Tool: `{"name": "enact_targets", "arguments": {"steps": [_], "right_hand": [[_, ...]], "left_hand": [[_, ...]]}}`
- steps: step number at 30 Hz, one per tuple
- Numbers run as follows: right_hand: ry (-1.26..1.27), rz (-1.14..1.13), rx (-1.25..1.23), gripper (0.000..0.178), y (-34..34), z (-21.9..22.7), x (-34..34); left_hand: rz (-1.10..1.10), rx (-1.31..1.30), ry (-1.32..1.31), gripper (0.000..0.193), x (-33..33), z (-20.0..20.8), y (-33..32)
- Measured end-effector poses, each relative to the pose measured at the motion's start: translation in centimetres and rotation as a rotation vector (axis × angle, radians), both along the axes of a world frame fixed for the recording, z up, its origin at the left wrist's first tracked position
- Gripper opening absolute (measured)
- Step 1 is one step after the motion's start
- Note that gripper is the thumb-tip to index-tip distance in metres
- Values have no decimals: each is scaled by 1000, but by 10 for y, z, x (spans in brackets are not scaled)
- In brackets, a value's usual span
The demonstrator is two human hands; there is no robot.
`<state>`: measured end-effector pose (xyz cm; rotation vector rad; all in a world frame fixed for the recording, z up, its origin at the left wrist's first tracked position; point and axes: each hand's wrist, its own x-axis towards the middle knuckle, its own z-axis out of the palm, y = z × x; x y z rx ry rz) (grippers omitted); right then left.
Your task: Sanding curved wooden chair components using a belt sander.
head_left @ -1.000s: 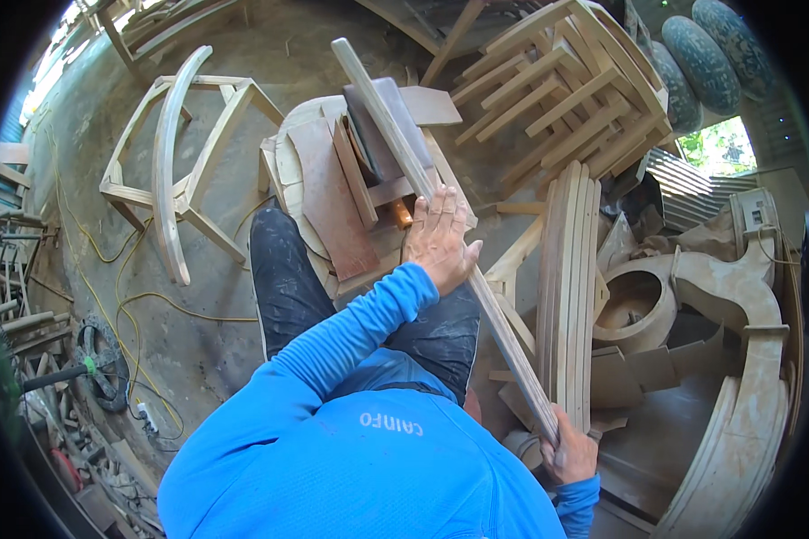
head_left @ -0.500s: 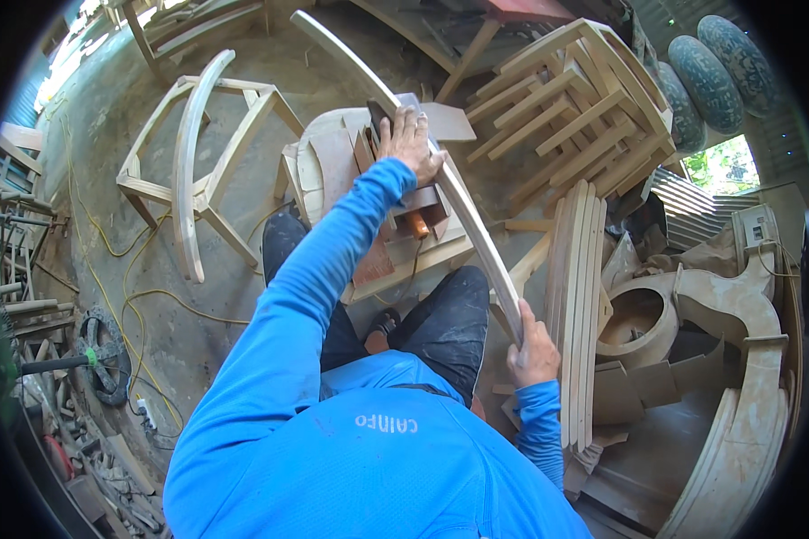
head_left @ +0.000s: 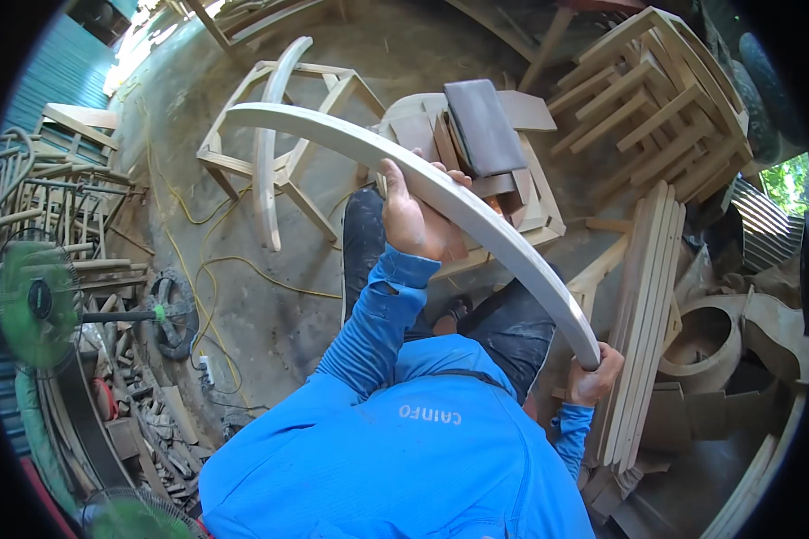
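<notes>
A long curved wooden strip (head_left: 503,232) slants across my lap, from the upper left down to the lower right. My left hand (head_left: 415,223) holds it from below near its middle, thumb on the near side and fingertips showing past the far edge. The lower right end sits in the grip of my right hand (head_left: 595,372). Just beyond the strip, a grey rectangular block (head_left: 485,128), apparently part of a machine, stands on a low wooden stand (head_left: 541,235) between my knees. The strip hides part of that stand.
At the left stands a wooden frame (head_left: 322,184) with another curved piece (head_left: 266,180) lying over it. Yellow cords (head_left: 270,271) run across the floor. Long slats (head_left: 640,332) lean at my right, below stacked wooden frames (head_left: 661,108). A green fan (head_left: 40,301) is far left.
The strip has come off the grey block toward me and swung flatter, its far end moving left. My left hand has gone from on top of it to underneath. The view has shifted left.
</notes>
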<state>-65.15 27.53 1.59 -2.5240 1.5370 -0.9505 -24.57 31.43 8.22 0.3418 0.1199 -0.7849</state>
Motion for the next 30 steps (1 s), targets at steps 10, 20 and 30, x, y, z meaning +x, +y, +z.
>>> {"name": "enact_targets", "arguments": {"steps": [10,20,30], "right_hand": [[-89,98,245,27,-18,-37,-21],[-26,102,281,31,-16,-56,-65],[58,99,849,26,-11,-77,-87]], "left_hand": [[-90,-194,-91,72,2,7,28],[-10,-61,-147,73,46,9,22],[69,182,-67,62,62,1,28]]}}
